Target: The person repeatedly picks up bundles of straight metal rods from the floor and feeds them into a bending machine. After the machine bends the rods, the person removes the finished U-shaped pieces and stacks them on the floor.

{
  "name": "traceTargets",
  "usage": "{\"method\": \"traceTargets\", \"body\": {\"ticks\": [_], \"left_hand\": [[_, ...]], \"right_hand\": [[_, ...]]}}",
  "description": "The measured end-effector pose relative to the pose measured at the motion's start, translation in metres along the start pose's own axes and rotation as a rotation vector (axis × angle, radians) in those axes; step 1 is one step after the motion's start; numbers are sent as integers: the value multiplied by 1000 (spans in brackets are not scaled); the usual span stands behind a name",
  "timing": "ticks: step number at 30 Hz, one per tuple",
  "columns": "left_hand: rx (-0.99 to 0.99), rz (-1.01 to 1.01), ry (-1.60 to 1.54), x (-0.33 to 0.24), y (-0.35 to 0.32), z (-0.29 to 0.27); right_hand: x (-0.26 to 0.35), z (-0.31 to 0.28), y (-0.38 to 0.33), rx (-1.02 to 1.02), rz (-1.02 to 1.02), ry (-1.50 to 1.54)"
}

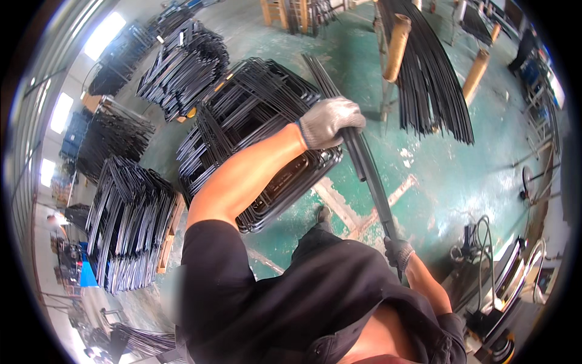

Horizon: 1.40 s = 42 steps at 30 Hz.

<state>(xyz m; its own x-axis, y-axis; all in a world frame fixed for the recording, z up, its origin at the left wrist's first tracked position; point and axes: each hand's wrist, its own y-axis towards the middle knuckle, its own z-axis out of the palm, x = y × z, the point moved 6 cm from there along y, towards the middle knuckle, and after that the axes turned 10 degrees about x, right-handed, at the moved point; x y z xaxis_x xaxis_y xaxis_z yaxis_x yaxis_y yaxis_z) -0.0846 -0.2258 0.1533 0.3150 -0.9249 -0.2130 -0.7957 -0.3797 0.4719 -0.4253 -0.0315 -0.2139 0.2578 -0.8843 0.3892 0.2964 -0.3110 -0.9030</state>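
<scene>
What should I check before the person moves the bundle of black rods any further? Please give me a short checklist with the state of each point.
1. Left hand grips the rods: ok, the gloved fingers are closed around the bundle.
2. Right hand grips the near end: ok, closed on the rods low by the body.
3. Gloves on both hands: ok, both are grey work gloves.
4. Rods held together as one bundle: cannot tell, the far end blurs over the stack of frames.
5. Floor at the feet free of obstacles: cannot tell, the body hides most of it.
6. Rack of hanging rods apart from the bundle: ok, green floor shows between them.
</scene>
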Motion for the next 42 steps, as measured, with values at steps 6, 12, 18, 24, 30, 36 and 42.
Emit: {"method": "traceTargets", "body": {"ticks": [6, 12, 18, 24, 30, 36, 42], "left_hand": [[58, -285, 252, 48, -145, -78], [461, -709, 575, 90, -305, -81], [725, -959, 654, 127, -419, -37], [789, -1135, 589, 145, -507, 13], [470, -1321, 442, 162, -553, 59], [23, -1633, 349, 189, -518, 104], [-338, -1690, 95, 203, -418, 167]], "right_hand": [[180, 28, 44, -217, -211, -366], [361, 83, 104, -398, -508, -792], [472, 196, 134, -436, -640, -1000], [507, 252, 190, -401, -580, -1165], [495, 270, 233, -308, -440, -1094], [479, 209, 279, -345, -310, -1248], [485, 46, 235, -678, -483, -1002]]}}
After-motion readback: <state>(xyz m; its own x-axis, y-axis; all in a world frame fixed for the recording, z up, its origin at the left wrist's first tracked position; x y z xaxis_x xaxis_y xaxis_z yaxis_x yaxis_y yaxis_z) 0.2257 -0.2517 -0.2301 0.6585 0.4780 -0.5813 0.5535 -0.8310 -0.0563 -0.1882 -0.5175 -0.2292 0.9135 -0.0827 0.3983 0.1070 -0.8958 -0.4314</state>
